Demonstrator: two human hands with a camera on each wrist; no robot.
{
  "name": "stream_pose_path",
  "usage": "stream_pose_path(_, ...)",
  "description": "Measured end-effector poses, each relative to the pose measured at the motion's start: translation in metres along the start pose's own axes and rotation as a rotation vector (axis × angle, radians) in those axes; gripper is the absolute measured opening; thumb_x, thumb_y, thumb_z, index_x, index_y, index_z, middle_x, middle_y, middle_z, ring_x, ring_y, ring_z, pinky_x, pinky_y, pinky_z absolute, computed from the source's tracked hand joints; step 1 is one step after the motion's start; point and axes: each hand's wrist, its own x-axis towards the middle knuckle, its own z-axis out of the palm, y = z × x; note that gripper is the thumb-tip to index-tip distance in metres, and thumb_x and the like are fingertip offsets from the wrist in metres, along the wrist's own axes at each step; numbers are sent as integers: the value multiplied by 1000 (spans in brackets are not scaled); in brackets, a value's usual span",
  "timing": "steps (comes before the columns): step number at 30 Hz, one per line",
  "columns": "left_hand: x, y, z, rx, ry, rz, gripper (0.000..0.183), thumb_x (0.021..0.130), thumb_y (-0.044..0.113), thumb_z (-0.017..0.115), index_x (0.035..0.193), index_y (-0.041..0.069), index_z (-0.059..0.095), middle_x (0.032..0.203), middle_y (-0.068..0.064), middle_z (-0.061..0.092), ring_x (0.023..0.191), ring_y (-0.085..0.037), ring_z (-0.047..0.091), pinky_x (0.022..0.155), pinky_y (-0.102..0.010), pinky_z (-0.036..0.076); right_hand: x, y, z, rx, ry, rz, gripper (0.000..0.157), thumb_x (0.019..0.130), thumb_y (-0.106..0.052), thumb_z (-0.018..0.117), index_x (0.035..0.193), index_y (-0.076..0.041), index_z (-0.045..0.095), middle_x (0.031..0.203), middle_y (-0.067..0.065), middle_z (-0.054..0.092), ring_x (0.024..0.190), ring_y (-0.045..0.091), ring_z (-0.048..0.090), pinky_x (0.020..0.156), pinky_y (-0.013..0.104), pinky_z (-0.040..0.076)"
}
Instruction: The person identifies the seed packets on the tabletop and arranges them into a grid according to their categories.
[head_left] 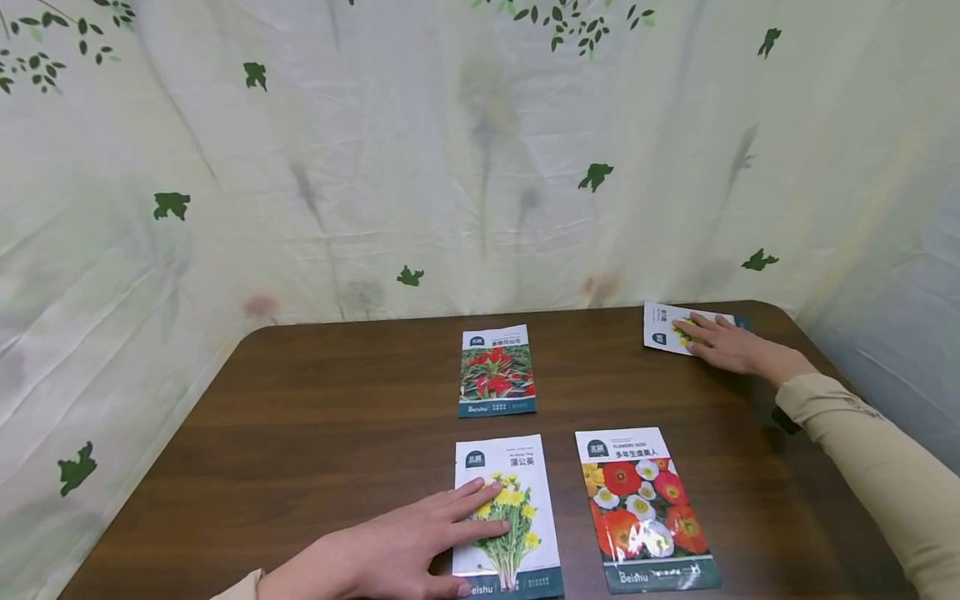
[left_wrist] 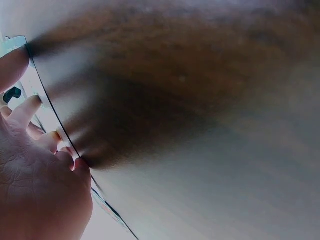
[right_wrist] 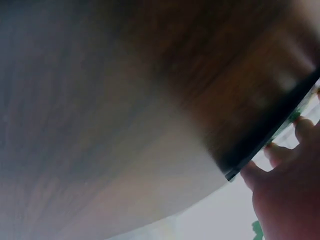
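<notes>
My left hand [head_left: 397, 537] rests on a white seed packet with yellow dandelions [head_left: 517, 542] at the front of the table, its fingers spread over the packet's left side. In the left wrist view the fingertips press along the packet's edge [left_wrist: 50, 112]. At the far right corner, my right hand [head_left: 731, 348] lies with extended fingers on another white seed packet [head_left: 658, 325], turned sideways and showing some yellow flowers. The hand covers much of that packet. From the right wrist view, the fingers of the right hand [right_wrist: 295, 185] touch its top face.
A poppy seed packet [head_left: 648, 512] lies right of the dandelion one. Behind them is a packet with red flowers [head_left: 497, 372]. The brown wooden table [head_left: 322, 417] has rounded far corners, and a pale leaf-patterned curtain [head_left: 360, 167] hangs behind it.
</notes>
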Motion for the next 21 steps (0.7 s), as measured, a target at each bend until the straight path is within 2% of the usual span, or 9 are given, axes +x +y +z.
stream_pose_path(10,0,1,0,8,7,1,60,98,54,46,154,41,28,164,7,12,149,-22,13,109,-49,33,0,-5,-3,17,-8,-3,58,106,-31,41,149,5,30,150,42,15,131,69,10,104,73,12)
stream_pose_path(21,0,0,1,-4,9,-2,60,98,54,46,154,41,28,163,7,12,149,-23,13,109,-51,33,3,-11,0,-135,47,14,58,104,-32,45,148,3,35,147,40,27,130,61,31,104,69,21)
